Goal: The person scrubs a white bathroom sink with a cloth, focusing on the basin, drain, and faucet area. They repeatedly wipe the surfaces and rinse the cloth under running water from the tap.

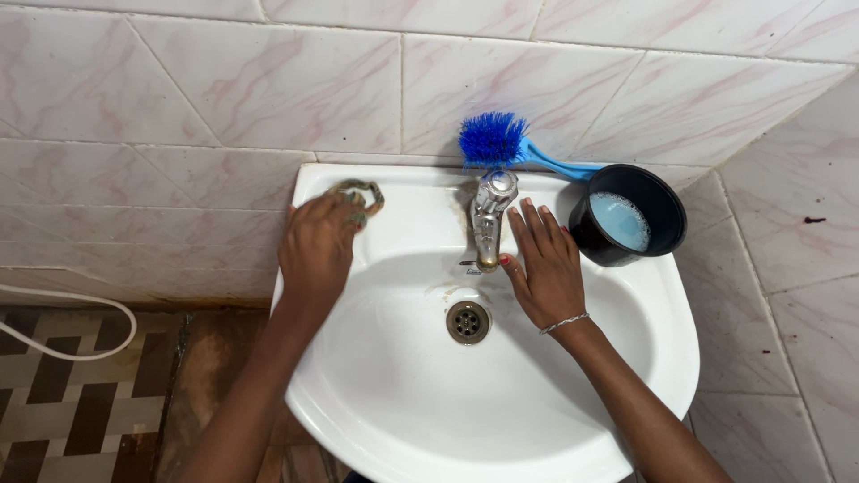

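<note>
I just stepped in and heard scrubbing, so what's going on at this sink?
A person is working at a white wall sink. The left hand presses a greenish scrub pad on the back left ledge. The right hand rests flat inside the basin beside the metal tap. On the right ledge sit a black pot of soapy water and a blue brush, both untouched.

Bare from the forearms down, no sleeves in sight. Wore a thin silver chain bracelet at the wrist of the right hand. Had red polish on that thumbnail. Showed no ring or band on the left hand.
</note>
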